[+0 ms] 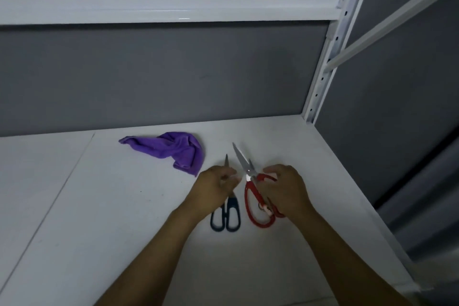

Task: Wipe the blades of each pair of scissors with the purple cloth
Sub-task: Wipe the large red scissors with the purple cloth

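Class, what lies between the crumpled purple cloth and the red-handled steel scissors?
In the head view: the dark-blue-handled scissors, partly hidden by the left hand.

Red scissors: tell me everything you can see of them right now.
The red scissors have large glossy red loop handles, plastic by the look, and silvery metal blades with a glint at the pivot. The blades point toward the wall, slightly parted. They lie on or just above the white shelf, right of the dark-handled scissors. The right hand grips the handles, fingers curled round them. Whether the left hand touches them is unclear.
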